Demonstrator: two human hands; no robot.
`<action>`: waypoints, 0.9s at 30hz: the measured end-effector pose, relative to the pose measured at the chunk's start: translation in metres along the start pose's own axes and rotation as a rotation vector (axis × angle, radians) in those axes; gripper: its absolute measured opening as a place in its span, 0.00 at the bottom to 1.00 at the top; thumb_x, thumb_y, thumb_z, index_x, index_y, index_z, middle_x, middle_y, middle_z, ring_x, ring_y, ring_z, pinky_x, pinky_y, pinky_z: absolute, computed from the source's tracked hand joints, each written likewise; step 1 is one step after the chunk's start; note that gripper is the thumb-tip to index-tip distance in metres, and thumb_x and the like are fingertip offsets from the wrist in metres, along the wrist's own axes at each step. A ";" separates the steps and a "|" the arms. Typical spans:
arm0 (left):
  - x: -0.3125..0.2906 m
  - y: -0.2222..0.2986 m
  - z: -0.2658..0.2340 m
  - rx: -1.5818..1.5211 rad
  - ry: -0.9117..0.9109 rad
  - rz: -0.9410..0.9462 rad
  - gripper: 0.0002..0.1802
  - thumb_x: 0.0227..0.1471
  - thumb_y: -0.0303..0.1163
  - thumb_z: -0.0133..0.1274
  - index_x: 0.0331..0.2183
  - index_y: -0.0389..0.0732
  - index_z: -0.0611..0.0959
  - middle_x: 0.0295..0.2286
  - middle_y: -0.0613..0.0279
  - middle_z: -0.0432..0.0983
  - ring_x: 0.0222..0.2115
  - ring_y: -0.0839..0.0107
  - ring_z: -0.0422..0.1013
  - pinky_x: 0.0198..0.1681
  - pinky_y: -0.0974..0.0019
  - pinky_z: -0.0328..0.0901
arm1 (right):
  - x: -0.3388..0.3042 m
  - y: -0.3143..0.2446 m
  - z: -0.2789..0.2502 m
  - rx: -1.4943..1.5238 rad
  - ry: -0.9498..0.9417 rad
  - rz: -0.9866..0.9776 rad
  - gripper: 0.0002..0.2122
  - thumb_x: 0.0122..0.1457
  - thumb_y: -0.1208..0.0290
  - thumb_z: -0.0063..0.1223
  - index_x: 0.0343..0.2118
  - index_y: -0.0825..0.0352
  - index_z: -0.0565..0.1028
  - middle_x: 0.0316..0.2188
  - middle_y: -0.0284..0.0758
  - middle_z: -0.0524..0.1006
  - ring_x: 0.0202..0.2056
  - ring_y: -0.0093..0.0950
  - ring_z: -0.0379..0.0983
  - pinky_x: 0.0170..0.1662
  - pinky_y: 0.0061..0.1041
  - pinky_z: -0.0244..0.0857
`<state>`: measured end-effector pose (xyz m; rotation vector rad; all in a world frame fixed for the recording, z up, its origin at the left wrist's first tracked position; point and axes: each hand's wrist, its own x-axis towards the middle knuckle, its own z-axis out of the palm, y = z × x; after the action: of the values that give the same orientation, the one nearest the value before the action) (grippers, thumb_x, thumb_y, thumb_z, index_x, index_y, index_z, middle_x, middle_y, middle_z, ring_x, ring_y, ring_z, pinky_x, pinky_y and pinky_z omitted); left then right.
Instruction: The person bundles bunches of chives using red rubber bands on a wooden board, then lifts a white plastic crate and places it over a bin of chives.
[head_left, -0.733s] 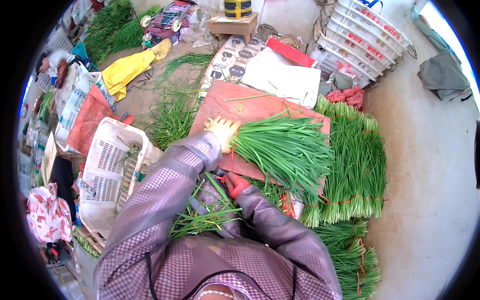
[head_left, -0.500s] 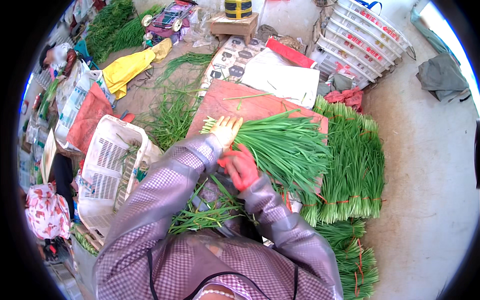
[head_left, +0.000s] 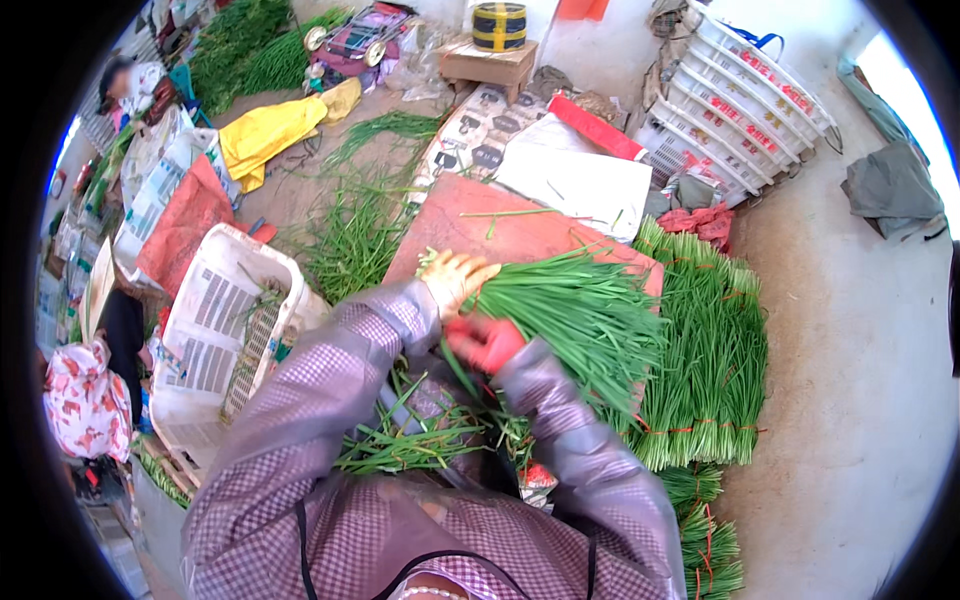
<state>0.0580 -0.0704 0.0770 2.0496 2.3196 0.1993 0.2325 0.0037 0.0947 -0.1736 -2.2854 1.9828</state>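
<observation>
A loose bunch of garlic chives (head_left: 580,308) lies across a reddish board (head_left: 450,215), pale stem ends to the left and leaves to the right. My left hand (head_left: 456,280), in a cream glove, rests over the stem ends with its fingers stretched out flat. Just below it is my right hand (head_left: 485,343), red-gloved, slightly blurred, with curled fingers at the near edge of the bunch. A few leaves hang under that hand; what its fingers hold is hidden. Loose chive leaves (head_left: 405,445) lie over my lap.
Tied chive bundles (head_left: 700,350) are stacked right of the board. On the left stands a white plastic basket (head_left: 215,330). Loose leaves (head_left: 355,240) litter the floor behind it. Stacked white crates (head_left: 740,95) lean at the back right, and a person (head_left: 135,85) is at the far left.
The view has shifted slightly. My right hand stays low beside my left, fingers still curled. More leaf scraps show in my lap below my right wrist. The left hand still lies on the stems.
</observation>
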 end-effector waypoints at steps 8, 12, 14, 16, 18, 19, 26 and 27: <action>-0.035 -0.026 -0.001 -0.102 -0.187 -0.272 0.61 0.34 0.47 0.67 0.62 0.37 0.50 0.56 0.48 0.58 0.57 0.50 0.57 0.60 0.48 0.53 | 0.042 -0.010 -0.063 -1.338 -0.078 0.098 0.55 0.32 0.50 0.70 0.65 0.56 0.49 0.60 0.42 0.60 0.59 0.44 0.57 0.61 0.46 0.49; -0.034 -0.037 0.004 -0.147 -0.212 -0.259 0.63 0.34 0.48 0.68 0.62 0.36 0.48 0.54 0.46 0.59 0.53 0.48 0.61 0.55 0.54 0.61 | 0.053 -0.007 -0.053 -1.383 -0.135 0.264 0.55 0.31 0.57 0.71 0.66 0.53 0.49 0.58 0.39 0.63 0.57 0.40 0.61 0.59 0.42 0.54; -0.028 -0.028 -0.006 -0.190 -0.258 -0.315 0.65 0.33 0.46 0.69 0.63 0.38 0.45 0.56 0.45 0.56 0.56 0.47 0.58 0.58 0.55 0.58 | 0.053 -0.004 -0.057 -1.396 -0.130 0.313 0.53 0.32 0.59 0.70 0.65 0.53 0.51 0.56 0.39 0.65 0.55 0.40 0.63 0.57 0.42 0.57; -0.038 -0.021 -0.017 -0.184 -0.144 -0.300 0.66 0.32 0.43 0.69 0.63 0.40 0.44 0.58 0.44 0.54 0.58 0.47 0.55 0.60 0.55 0.55 | 0.050 -0.008 -0.062 -1.401 -0.169 0.359 0.52 0.34 0.57 0.69 0.65 0.54 0.51 0.56 0.40 0.65 0.54 0.41 0.64 0.56 0.43 0.57; -0.054 -0.023 -0.028 -0.215 -0.038 -0.354 0.67 0.31 0.41 0.70 0.63 0.40 0.43 0.59 0.44 0.51 0.60 0.48 0.52 0.62 0.56 0.52 | 0.040 -0.015 -0.070 -1.470 -0.006 0.260 0.51 0.34 0.59 0.69 0.65 0.55 0.52 0.54 0.40 0.67 0.53 0.41 0.65 0.56 0.43 0.57; -0.069 -0.034 -0.034 -0.241 0.017 -0.429 0.67 0.30 0.41 0.70 0.63 0.40 0.44 0.60 0.44 0.50 0.60 0.49 0.51 0.62 0.56 0.51 | 0.039 -0.021 -0.068 -1.493 0.066 0.193 0.50 0.34 0.59 0.68 0.64 0.55 0.53 0.52 0.40 0.68 0.52 0.41 0.66 0.55 0.44 0.57; -0.104 -0.020 -0.115 -1.163 0.380 -0.371 0.66 0.36 0.57 0.67 0.63 0.35 0.47 0.63 0.44 0.43 0.65 0.57 0.40 0.65 0.59 0.41 | 0.016 -0.122 -0.067 -1.335 0.690 -0.217 0.50 0.34 0.58 0.69 0.64 0.58 0.54 0.51 0.39 0.68 0.52 0.39 0.65 0.54 0.44 0.55; -0.103 -0.005 -0.117 -1.345 0.406 -0.265 0.66 0.37 0.58 0.66 0.63 0.34 0.46 0.63 0.45 0.42 0.65 0.59 0.36 0.66 0.59 0.37 | 0.013 -0.136 -0.060 -1.321 0.730 -0.275 0.50 0.34 0.57 0.69 0.64 0.58 0.54 0.51 0.39 0.69 0.50 0.39 0.66 0.52 0.43 0.55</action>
<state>0.0523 -0.1808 0.1867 1.0233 1.6237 1.6801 0.2276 0.0456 0.2381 -0.5123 -2.4031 -0.0142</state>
